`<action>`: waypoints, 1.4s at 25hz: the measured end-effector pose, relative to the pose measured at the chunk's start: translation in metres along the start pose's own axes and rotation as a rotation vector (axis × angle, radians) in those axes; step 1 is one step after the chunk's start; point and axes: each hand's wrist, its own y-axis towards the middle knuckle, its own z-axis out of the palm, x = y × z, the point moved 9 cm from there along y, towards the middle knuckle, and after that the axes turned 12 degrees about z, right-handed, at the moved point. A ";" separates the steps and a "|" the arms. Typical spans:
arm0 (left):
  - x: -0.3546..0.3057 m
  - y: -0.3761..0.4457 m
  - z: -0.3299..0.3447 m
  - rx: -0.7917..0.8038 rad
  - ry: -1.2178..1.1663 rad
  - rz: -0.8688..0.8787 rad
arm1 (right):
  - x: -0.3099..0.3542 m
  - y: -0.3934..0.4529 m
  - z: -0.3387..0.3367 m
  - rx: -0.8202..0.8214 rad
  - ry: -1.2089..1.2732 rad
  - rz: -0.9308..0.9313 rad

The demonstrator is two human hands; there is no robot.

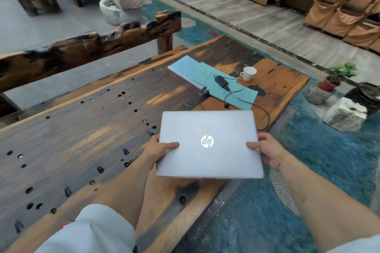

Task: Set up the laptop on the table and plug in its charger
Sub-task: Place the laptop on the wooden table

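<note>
Long dark-and-orange weathered wooden table, top pitted with round holes. At far end: white booklet, teal paper folders overlapping it, white ceramic cup just beside. Black charger brick with cable on folders.

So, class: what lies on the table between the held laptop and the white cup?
In the head view: the charger with its cable, resting on green papers.

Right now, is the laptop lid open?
No. The laptop is closed, logo side up, held by the left hand and right hand at its side edges.
</note>
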 end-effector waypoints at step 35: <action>0.053 0.055 -0.134 -0.905 -0.084 -0.288 | 0.191 0.217 0.317 0.539 -0.855 0.001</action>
